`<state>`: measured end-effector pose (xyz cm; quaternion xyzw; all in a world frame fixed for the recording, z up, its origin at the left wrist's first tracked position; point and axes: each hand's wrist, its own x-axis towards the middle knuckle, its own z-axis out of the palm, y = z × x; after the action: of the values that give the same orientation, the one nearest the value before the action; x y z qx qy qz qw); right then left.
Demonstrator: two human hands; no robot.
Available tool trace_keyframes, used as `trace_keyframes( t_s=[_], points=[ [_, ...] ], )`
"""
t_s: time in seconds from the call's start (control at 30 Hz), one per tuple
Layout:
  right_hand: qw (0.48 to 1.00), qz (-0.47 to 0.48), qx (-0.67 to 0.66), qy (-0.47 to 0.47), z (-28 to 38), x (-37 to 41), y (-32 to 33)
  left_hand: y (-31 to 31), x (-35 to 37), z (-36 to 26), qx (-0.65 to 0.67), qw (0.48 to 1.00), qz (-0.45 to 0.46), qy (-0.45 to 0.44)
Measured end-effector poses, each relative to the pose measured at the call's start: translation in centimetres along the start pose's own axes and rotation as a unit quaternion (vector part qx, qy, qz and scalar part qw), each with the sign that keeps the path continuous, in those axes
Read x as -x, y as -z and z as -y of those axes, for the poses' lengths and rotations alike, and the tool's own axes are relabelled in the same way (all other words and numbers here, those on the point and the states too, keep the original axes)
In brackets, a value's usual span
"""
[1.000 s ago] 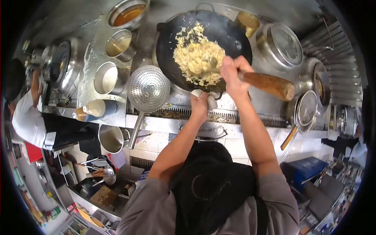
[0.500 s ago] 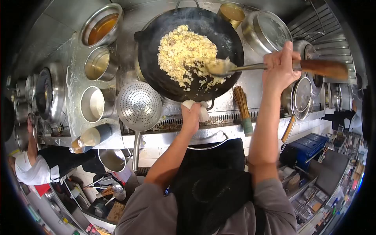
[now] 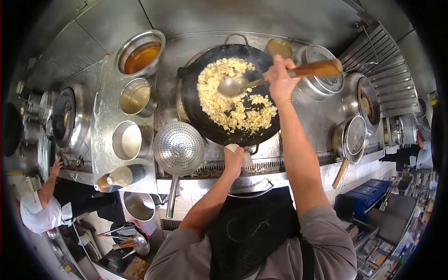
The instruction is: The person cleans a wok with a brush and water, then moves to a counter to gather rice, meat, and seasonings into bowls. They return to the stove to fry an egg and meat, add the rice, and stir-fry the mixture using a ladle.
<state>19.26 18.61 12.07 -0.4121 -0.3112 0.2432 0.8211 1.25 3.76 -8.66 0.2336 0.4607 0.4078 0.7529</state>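
Note:
A black wok (image 3: pixel 200 122) sits on the range and holds yellow-white fried rice (image 3: pixel 212 91) with egg-like bits. My right hand (image 3: pixel 281 80) is wrapped round the wooden handle of a ladle (image 3: pixel 232 87), whose metal bowl rests in or just over the rice, slightly blurred. At the wok's near rim, my left hand (image 3: pixel 234 162) is closed on a folded white cloth (image 3: pixel 247 159) beside the loop handle. A perforated strainer (image 3: pixel 178 148) lies left of the wok, its handle toward me.
To the left stand a bowl of amber liquid (image 3: pixel 142 58), metal pots (image 3: pixel 136 97) and two sauce bottles (image 3: pixel 122 176). Lidded pots (image 3: pixel 321 72) and sieves (image 3: pixel 357 135) are at the right. A co-worker in a white shirt (image 3: pixel 39 212) stands far left.
The ladle and my right hand have moved left across the wok. The rice is now spread into a curved band. The view has shifted, so the wok appears lower.

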Motion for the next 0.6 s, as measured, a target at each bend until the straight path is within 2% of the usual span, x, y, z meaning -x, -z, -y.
trace_keyframes(
  t_s=[0.07, 0.13, 0.17, 0.2, 0.27, 0.3, 0.37, 0.43, 0.47, 0.5, 0.53, 0.6],
  points=[
    [0.993, 0.045, 0.058, -0.088, 1.8, 0.5, -1.1, 1.0, -1.1, 1.4, -0.007, 1.000, 0.018, -0.007],
    [0.989, 0.002, 0.107, -0.098, 4.0, -0.3, -2.9, 0.4, -0.9, 0.5, -0.013, 1.000, 0.014, -0.023],
    [0.990, -0.012, 0.118, -0.078, 4.9, -1.0, -3.2, 0.1, -0.9, 0.3, -0.022, 0.999, 0.009, -0.029],
    [0.991, -0.017, 0.128, -0.019, 5.4, -1.7, -3.4, 0.0, -1.2, 0.2, -0.016, 0.999, 0.004, -0.034],
    [0.998, -0.008, 0.001, 0.064, 5.3, -3.0, -3.6, 0.4, -1.3, 0.6, -0.054, 0.998, -0.032, -0.032],
    [0.998, -0.005, -0.003, 0.060, 4.0, -3.1, -3.5, 0.9, -1.4, 0.4, -0.067, 0.997, 0.007, -0.028],
    [0.998, 0.025, -0.019, 0.056, -0.2, -2.6, -3.5, 0.7, -1.5, 0.2, -0.053, 0.998, 0.005, -0.028],
    [0.991, 0.125, 0.028, -0.043, -0.6, -1.1, -3.8, 0.7, -1.6, 0.0, -0.043, 0.999, 0.003, -0.028],
    [0.977, 0.186, 0.065, -0.082, 0.3, -0.9, -4.3, 0.4, -1.9, 0.1, -0.045, 0.997, -0.015, -0.058],
    [0.967, 0.208, 0.106, -0.100, 1.2, -0.6, -5.1, 0.3, -1.1, 0.3, -0.049, 0.995, -0.035, -0.076],
    [0.954, 0.231, 0.148, -0.118, 2.0, -0.5, -6.1, 0.6, -1.3, -0.1, -0.061, 0.996, 0.014, -0.057],
    [0.951, 0.230, 0.164, -0.124, 3.9, 1.6, -8.2, -0.4, 0.0, -1.3, -0.061, 0.998, 0.005, -0.015]
  ],
)
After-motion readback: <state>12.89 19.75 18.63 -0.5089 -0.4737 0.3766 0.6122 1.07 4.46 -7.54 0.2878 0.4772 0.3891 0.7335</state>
